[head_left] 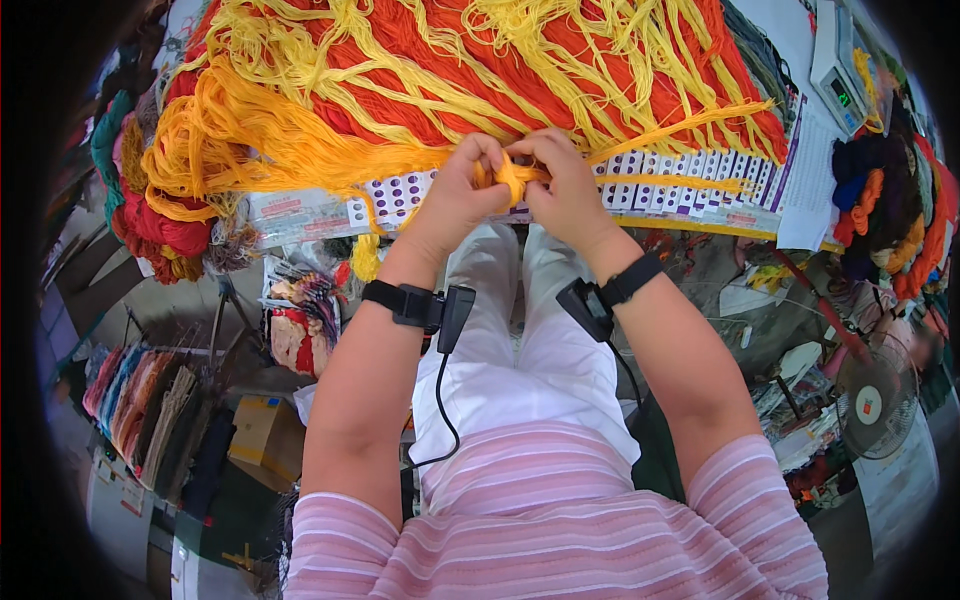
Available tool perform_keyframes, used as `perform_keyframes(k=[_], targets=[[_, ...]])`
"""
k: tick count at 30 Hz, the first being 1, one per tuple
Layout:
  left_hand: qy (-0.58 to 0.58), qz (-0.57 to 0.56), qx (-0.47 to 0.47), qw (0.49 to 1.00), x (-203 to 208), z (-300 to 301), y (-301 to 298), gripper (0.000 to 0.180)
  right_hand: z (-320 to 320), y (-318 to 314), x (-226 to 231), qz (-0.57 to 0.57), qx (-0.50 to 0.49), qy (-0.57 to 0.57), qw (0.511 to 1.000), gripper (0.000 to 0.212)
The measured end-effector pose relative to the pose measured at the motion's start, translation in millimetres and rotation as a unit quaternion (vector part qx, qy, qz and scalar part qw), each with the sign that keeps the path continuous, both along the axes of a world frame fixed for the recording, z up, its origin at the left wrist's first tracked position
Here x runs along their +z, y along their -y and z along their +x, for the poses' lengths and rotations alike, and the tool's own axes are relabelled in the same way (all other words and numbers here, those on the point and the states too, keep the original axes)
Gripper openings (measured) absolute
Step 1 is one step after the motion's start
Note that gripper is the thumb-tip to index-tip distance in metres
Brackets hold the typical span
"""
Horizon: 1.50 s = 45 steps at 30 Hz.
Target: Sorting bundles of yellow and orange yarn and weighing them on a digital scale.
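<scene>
Both my hands meet over the table's front edge, working at a loop of orange-yellow yarn (512,180). My left hand (463,185) pinches the yarn on the loop's left side. From the right, my right hand (562,190) grips the same yarn with bent fingers. A thick orange yarn bundle (290,140) runs from the left into my hands, and thinner orange strands (690,128) lead out to the right. Beneath lie long red yarn strands (400,95) with yellow yarn (345,60) strewn across them. My fingers hide part of the loop.
A punched white card strip (660,170) lines the table's front. At the back right stands a digital scale (838,70), with coloured yarn hanks (890,200) hanging nearby. More yarn hangs on a rack (140,410) at lower left, beside a cardboard box (265,440). A fan (872,403) stands lower right.
</scene>
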<state>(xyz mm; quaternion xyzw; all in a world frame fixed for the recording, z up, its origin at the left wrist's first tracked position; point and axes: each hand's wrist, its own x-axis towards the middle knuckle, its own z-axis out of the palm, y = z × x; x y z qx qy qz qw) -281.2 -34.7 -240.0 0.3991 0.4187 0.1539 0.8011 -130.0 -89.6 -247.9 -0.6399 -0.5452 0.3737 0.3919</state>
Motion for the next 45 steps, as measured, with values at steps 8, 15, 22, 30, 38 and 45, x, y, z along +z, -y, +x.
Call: perform_keyframes(k=[8, 15, 22, 30, 38, 45], targets=[[0.116, -0.110, 0.092, 0.983, 9, -13, -2, 0.031, -18, -6, -8, -0.062, 0.008, 0.058, 0.996, 0.020], [-0.048, -0.062, 0.232, 0.970, 29, -100, -24, 0.017, -1, 2, -18, -0.082, -0.087, 0.007, 0.993, 0.012], [-0.067, -0.124, 0.334, 0.932, 2, -146, -14, 0.011, 6, -4, -17, -0.167, -0.124, -0.391, 0.897, 0.004], [-0.046, -0.054, 0.462, 0.884, 53, -160, -88, 0.010, -9, -6, -7, -0.160, 0.009, 0.109, 0.981, 0.025], [-0.190, 0.265, 0.381, 0.865, 110, -144, -140, 0.024, -17, -4, 1, -0.152, -0.015, 0.121, 0.981, 0.028], [0.223, -0.114, 0.181, 0.951, 144, -71, -57, 0.073, -22, -10, 61, -0.077, -0.082, -0.058, 0.992, 0.013]])
